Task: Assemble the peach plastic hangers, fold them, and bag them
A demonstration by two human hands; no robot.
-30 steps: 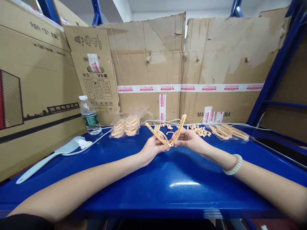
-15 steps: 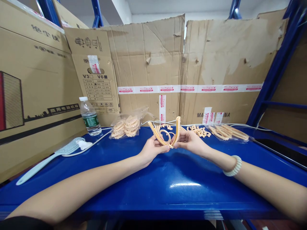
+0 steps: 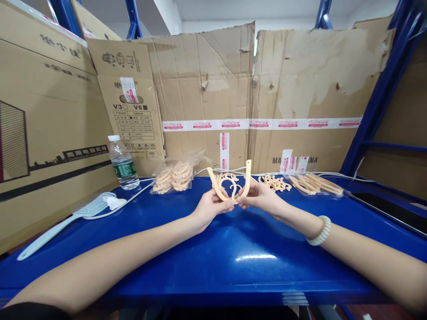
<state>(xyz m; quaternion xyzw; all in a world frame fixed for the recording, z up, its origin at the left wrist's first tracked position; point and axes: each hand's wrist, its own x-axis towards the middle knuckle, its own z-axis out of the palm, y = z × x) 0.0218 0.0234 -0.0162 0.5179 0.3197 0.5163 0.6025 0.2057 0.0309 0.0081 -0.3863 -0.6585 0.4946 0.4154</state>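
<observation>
A pale beige U-shaped piece is held up just above the blue tabletop, its two arms pointing upward and a small hole near the tip of the right one. Within the U shows a curled beige scroll piece; whether it is joined to the U, I cannot tell. My left hand pinches the lower left of the bend between thumb and fingers. On the other side, my right hand grips the lower right, its thumb close to the left one. Some of the fingers are hidden behind the piece.
Behind my hands lie small curved beige pieces. Bagged beige pieces sit left, bagged long strips right. Further left are a water bottle and a light-blue slotted paddle. A flat black object lies right. Cardboard walls the back.
Both hands have turned the U-shaped piece so its broad face is toward me. The scroll inside now shows more plainly. The view has shifted slightly.
</observation>
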